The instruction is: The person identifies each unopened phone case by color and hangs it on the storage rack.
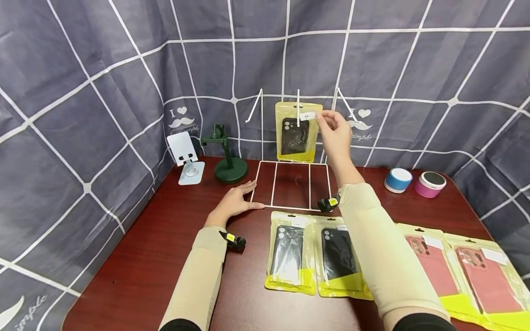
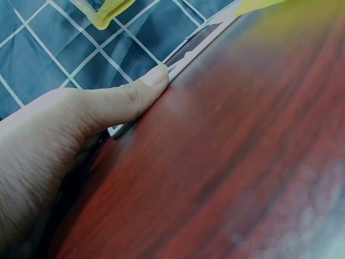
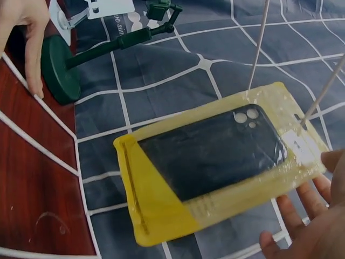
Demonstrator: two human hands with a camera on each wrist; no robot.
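Observation:
My right hand (image 1: 337,135) pinches the upper right corner of a yellow-edged clear pouch (image 3: 161,216) with a black phone case (image 3: 210,151) inside. This pouch hangs upright at the middle hook (image 1: 298,103) of a white wire display rack (image 1: 309,186). The hook crosses its hang hole; whether it runs through cannot be told. My left hand (image 1: 233,202) rests on the rack's front left base corner, its thumb (image 2: 126,100) along the front wire and its fingers straight at the left wire.
Two pouches with black cases (image 1: 287,253) lie before the rack, and pink-case pouches (image 1: 488,280) lie right. A silver phone stand (image 1: 182,147) and a green stand (image 1: 231,170) are back left. Blue (image 1: 398,180) and pink (image 1: 429,185) round speakers sit back right. Grid-patterned cloth hangs behind.

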